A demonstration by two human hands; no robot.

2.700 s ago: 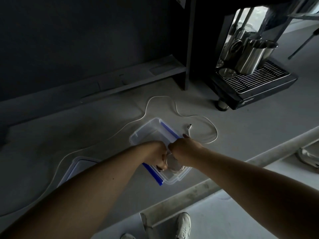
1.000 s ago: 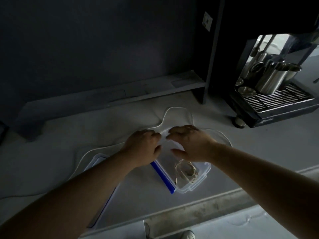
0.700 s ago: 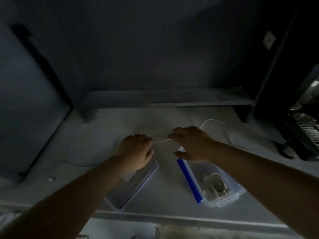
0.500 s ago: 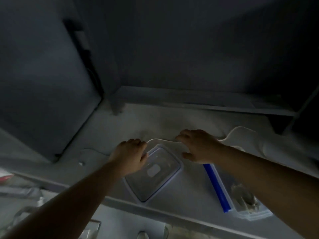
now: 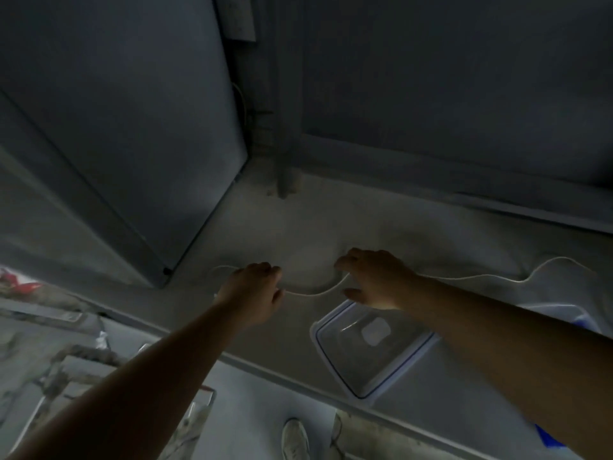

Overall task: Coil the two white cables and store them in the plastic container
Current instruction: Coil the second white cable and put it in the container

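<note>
Your work surface is the grey counter [image 5: 298, 227]. The clear lid [image 5: 371, 346] lies flat at its near edge, just below your right wrist. The plastic container [image 5: 560, 310] shows only as a rim beyond your right forearm. Your left hand [image 5: 252, 287] pinches the white cable [image 5: 311, 294]; your right hand [image 5: 374, 277] curls its fingers over it. The cable sags between both hands, then trails right across the counter.

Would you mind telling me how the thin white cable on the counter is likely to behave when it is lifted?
Probably floppy: the white cable runs in a slack curve between the left hand and right hand. Likely very light, being so thin. Its loose, wavy tail to the right may drag across the counter.
</note>
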